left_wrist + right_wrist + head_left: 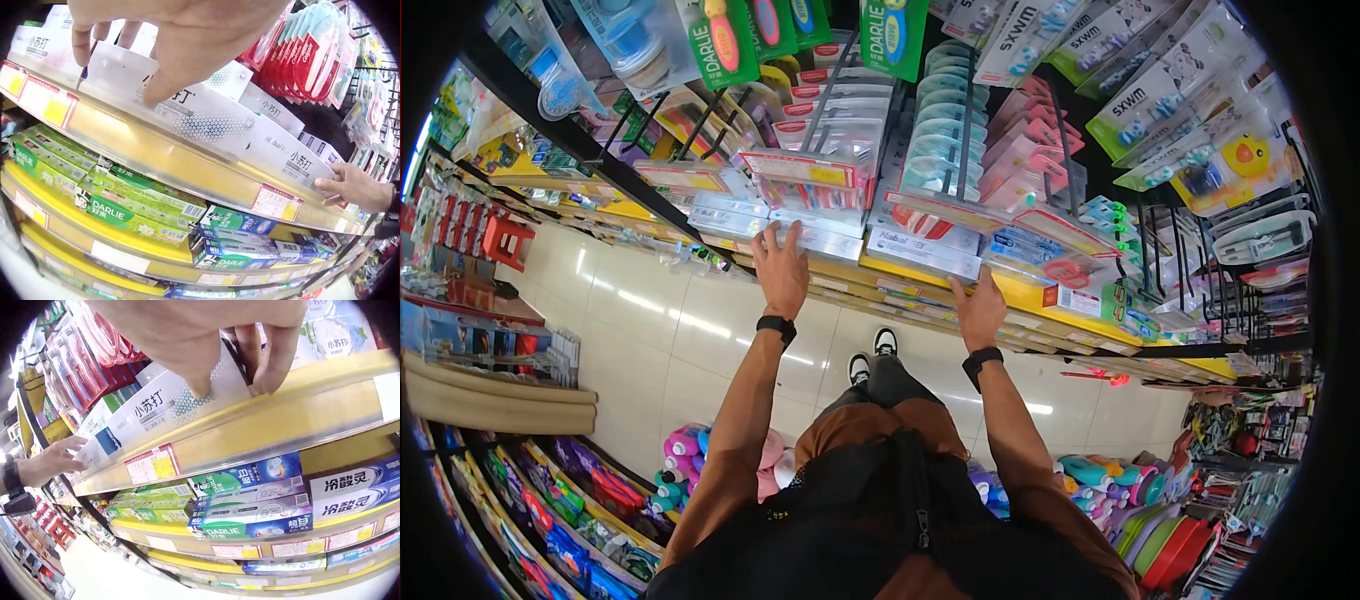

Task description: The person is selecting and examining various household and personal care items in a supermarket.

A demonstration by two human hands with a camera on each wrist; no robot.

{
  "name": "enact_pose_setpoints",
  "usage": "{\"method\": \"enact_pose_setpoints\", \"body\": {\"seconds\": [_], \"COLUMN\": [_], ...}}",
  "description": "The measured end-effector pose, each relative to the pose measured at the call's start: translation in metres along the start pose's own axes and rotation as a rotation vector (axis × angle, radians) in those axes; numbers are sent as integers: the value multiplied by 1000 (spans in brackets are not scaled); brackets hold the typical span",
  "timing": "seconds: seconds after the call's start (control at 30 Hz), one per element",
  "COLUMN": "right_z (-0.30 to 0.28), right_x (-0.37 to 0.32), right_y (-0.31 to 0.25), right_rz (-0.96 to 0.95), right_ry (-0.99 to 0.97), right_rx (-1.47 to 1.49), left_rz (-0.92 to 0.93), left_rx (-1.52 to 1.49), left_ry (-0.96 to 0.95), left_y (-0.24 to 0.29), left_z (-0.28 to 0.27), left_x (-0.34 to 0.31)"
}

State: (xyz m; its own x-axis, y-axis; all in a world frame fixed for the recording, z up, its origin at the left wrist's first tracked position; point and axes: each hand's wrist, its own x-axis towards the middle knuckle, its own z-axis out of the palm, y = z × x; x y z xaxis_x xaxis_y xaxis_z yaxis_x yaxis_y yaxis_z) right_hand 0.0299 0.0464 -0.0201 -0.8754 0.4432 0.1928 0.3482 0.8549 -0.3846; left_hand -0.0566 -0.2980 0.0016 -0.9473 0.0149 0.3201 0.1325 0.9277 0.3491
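Observation:
White toothpaste boxes with silver-grey dotted fronts stand in a row along the shelf. In the head view my left hand (780,268) is at the left end of one toothpaste box (825,240); the left wrist view shows its thumb on the front of that box (215,128) and fingertips at the end. My right hand (980,308) holds the right end of a neighbouring toothpaste box (925,252). Seen from the right wrist, that thumb presses the front of the box (147,412), while the other fingers bend around its end. Both boxes sit at the shelf's front edge.
Hanging toothbrush packs (950,130) on hooks crowd the space just above the boxes. A yellow shelf edge (250,422) with price tags runs below them. Lower shelves carry green Darlie toothpaste boxes (134,215). Colourful bottles (685,450) stand behind the person.

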Motion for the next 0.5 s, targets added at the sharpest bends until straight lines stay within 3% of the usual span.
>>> {"method": "enact_pose_setpoints", "body": {"seconds": [0.1, 0.5], "right_z": [-4, -1], "right_x": [1, 6], "right_y": [-3, -4], "right_rz": [-81, -118], "right_ry": [65, 81], "right_rx": [10, -30], "left_rz": [22, 3], "left_rx": [-13, 8], "left_ry": [13, -42], "left_y": [-2, -1], "left_z": [0, -13], "left_x": [1, 14]}}
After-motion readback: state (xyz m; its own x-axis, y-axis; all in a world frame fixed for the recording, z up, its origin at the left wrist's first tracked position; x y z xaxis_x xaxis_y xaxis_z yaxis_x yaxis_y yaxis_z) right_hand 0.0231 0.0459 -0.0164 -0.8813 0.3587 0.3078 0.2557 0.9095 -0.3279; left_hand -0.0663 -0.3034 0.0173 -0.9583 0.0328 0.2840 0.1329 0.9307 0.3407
